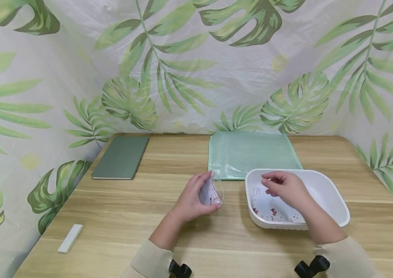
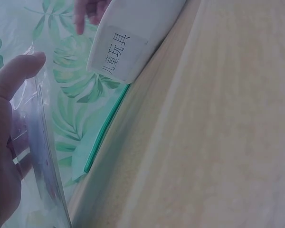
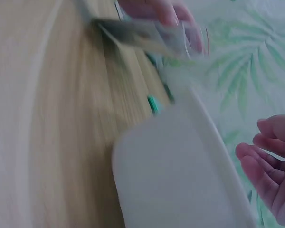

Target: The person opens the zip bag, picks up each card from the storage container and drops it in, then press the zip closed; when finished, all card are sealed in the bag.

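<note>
My left hand [image 1: 206,192] holds a small clear plastic bag [image 1: 213,197] upright above the wooden table, thumb below and fingers on top; a white card and reddish bits show inside it. The left wrist view shows the same bag [image 2: 40,161] against my palm. My right hand [image 1: 276,184] hovers over the white plastic tray [image 1: 335,200] with fingers loosely curled, and nothing shows between them. The right wrist view is blurred, and there its fingers [image 3: 270,161] look relaxed and bare. Another clear bag with printed text and red pieces [image 1: 273,210] lies in the tray.
A green mesh zip pouch [image 1: 252,154] lies flat behind the tray. A grey-green notebook [image 1: 121,157] sits at the back left and a small white bar [image 1: 70,238] near the front left edge. Leaf-print sheeting walls in the table on three sides.
</note>
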Tool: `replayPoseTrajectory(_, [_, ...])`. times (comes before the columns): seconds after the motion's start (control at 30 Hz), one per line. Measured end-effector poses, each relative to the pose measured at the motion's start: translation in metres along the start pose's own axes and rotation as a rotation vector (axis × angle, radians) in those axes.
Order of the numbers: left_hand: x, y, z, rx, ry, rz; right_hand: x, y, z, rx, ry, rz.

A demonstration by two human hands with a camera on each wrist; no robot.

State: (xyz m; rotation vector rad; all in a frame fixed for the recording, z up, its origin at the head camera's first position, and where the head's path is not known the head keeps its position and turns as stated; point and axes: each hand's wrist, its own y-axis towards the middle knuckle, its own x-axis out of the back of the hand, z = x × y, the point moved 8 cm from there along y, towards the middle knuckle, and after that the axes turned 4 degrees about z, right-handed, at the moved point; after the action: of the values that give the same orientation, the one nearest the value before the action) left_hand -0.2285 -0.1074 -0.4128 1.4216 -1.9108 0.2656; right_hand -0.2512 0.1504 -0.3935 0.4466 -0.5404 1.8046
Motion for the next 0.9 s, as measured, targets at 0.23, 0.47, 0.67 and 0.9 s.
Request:
replayPoseTrajectory(0.23, [0.0,0.0,0.001,0.007,-0.016,0.003,0.03,0.008,-0.045,-0.114,-0.222,0.086])
replayPoseTrajectory(0.47, [0.0,0.0,-0.001,-0.001,-0.02,0.006,0.036,0.014,-0.073,-0.119,-0.328,0.126])
replayPoseTrajectory(0.67, [0.0,0.0,-0.001,0.003,-0.013,0.008,0.032,0.014,-0.085,-0.143,-0.38,0.16])
replayPoseTrajectory(0.9, [-0.001,0.0,-0.001,0.007,-0.018,0.011,0.028,0.016,-0.09,-0.112,-0.423,0.173])
